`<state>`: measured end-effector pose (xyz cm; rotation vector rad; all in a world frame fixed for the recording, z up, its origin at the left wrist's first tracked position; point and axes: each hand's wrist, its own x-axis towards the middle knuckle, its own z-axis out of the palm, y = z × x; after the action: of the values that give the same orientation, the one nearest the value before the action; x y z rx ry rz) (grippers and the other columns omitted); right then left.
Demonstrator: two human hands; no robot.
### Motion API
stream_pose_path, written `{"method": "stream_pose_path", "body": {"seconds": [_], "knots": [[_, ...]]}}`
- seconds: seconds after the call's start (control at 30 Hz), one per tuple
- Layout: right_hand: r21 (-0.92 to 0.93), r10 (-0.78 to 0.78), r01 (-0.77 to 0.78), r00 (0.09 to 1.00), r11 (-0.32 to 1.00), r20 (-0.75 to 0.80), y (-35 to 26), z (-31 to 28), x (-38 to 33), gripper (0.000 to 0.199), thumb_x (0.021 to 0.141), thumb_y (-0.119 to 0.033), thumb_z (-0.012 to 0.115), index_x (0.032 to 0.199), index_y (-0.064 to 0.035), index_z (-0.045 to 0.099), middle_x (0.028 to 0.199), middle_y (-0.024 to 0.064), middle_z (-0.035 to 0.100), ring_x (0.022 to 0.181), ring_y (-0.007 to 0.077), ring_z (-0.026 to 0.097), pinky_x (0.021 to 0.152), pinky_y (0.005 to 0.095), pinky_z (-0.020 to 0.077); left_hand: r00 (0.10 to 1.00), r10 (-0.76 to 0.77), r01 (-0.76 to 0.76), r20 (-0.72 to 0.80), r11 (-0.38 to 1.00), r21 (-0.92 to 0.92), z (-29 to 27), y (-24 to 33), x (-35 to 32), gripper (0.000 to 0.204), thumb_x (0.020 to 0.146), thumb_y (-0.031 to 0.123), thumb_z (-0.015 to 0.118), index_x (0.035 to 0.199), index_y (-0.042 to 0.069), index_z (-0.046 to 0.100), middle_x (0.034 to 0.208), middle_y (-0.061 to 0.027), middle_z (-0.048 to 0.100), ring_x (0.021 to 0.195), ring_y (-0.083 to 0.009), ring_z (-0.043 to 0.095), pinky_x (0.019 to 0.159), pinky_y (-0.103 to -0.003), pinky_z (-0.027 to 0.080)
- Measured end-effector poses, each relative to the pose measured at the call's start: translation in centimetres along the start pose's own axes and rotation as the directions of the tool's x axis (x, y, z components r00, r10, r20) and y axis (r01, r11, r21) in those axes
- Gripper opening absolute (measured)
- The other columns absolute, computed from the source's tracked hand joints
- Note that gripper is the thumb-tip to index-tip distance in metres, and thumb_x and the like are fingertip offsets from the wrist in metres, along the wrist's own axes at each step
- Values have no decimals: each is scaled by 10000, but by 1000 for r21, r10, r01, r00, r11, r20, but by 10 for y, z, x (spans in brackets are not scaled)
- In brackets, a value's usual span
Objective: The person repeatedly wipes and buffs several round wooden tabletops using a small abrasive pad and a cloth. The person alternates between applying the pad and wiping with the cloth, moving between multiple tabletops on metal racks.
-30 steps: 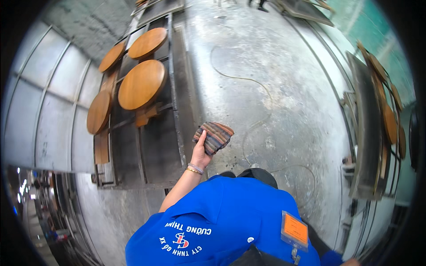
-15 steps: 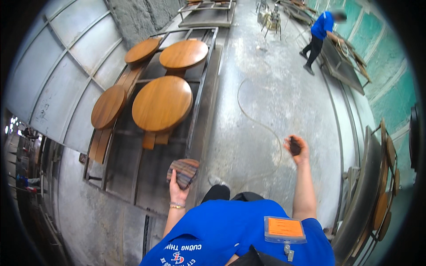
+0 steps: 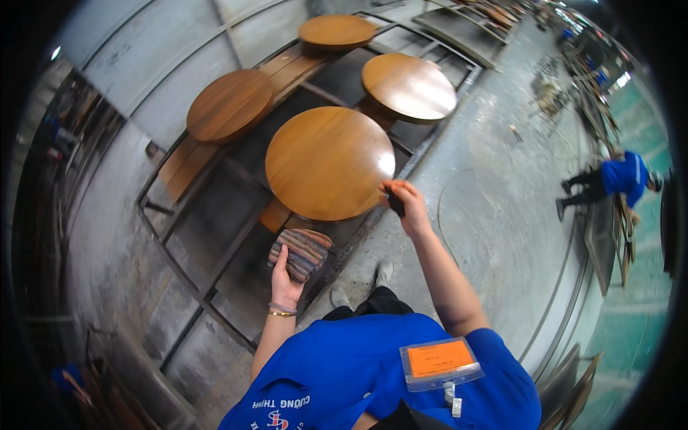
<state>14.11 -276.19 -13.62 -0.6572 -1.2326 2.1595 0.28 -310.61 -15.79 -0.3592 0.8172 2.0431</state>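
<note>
My left hand (image 3: 285,287) grips a flat striped piece (image 3: 301,252) in brown, grey and reddish bands, like a folded cloth; the thumb lies across its face. At the near right rim of the largest round wooden tabletop (image 3: 326,161) is my right hand (image 3: 408,208), closed round a small dark pad (image 3: 395,201). Whether the pad touches the wood I cannot tell. The tabletop has a glossy orange-brown finish and rests on wooden boards (image 3: 276,215) over a metal frame.
More round tabletops (image 3: 408,86) lie on the dark metal rack (image 3: 208,294), two of them on long boards (image 3: 190,165) by the grey panelled wall (image 3: 172,64). A thin hose (image 3: 442,215) curves over the concrete floor. A person in blue (image 3: 623,175) bends over a rack at the right.
My view has swung right and nearer the rack. My right hand has come from over the floor to the largest tabletop's rim. The striped piece stays in my left hand.
</note>
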Motion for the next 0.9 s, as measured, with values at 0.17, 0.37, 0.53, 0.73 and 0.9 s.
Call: {"method": "stream_pose_path", "body": {"seconds": [0.17,0.37,0.53,0.73,0.9], "knots": [[-662,-369,420,902,621,226,-1,54,155,155,942,-53,676,1048,-23,785,1109,117,786,1006,232,754,891,343,584,957,227,-235,-181,972,-22,4,-9,2,376,1067,334,690,1358,97,661,1317,-37,721,1183,-214,703,992,-391,589],[-749,-362,641,746,167,559,28,63,297,319,883,-9,644,1178,-74,745,1250,161,745,1221,357,697,1015,428,575,923,353,-357,-154,934,5,25,-14,10,527,1065,234,664,1522,1,544,1542,-96,603,1371,-233,600,1184,-404,471],[-806,-353,592,754,1,554,68,82,328,586,900,-19,621,1482,-57,571,1547,204,575,1520,438,431,1249,582,357,922,372,-366,-110,928,71,34,-15,39,618,1041,167,665,1591,-28,464,1665,-84,489,1452,-210,520,1233,-374,401],[-476,19,878,475,54,880,134,170,179,542,904,-40,611,1444,-86,629,1520,179,597,1494,420,484,1246,587,366,945,324,-292,-44,896,335,47,-27,58,713,1011,163,712,1636,-14,417,1653,-19,494,1448,-126,470,1231,-308,327],[-550,-141,829,536,-98,833,109,137,235,557,903,-31,621,1452,-125,644,1566,108,585,1537,416,419,1232,749,229,959,270,-229,-87,918,325,49,-28,54,746,990,176,731,1644,4,415,1631,-29,506,1453,-134,450,1234,-308,305]]}}
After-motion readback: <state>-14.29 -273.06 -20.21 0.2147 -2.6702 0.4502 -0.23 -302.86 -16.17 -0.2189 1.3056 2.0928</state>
